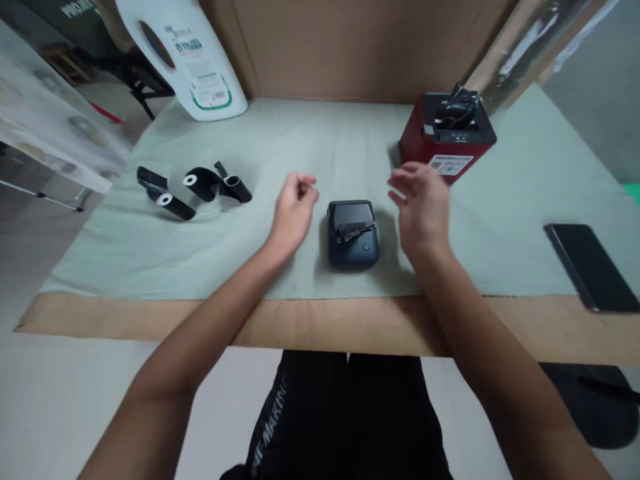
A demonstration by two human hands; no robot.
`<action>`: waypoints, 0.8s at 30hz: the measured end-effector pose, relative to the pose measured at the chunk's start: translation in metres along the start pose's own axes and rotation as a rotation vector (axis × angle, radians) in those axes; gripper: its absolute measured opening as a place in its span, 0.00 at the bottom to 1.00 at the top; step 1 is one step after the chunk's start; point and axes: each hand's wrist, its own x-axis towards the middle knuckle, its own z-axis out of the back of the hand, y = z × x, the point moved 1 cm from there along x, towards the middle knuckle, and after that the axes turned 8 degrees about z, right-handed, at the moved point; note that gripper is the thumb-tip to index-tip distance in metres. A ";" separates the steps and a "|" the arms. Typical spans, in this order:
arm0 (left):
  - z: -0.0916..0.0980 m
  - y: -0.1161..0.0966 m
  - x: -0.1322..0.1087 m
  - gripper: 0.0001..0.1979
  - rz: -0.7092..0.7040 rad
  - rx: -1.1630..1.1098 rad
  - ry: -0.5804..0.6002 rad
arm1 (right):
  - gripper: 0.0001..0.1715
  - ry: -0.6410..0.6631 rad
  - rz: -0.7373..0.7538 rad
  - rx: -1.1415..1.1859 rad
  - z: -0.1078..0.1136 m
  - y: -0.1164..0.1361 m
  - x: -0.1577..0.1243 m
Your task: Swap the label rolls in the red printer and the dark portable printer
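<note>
A small dark blue label printer sits on the pale green cloth near the front edge, with a strip of dark ribbon sticking out of its lid. My left hand hovers just left of it, fingers loosely curled, holding nothing. My right hand hovers just right of it, fingers apart and slightly blurred, also holding nothing. Neither hand touches the printer.
Black ribbon rolls lie at the left of the cloth. A red and black printer stands at the back right. A dark phone lies at the right edge. A white bottle leans at the back left. Cardboard walls stand behind.
</note>
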 end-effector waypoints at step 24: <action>0.000 -0.029 -0.070 0.27 0.004 0.917 0.415 | 0.25 0.123 0.071 -0.321 0.002 -0.051 -0.040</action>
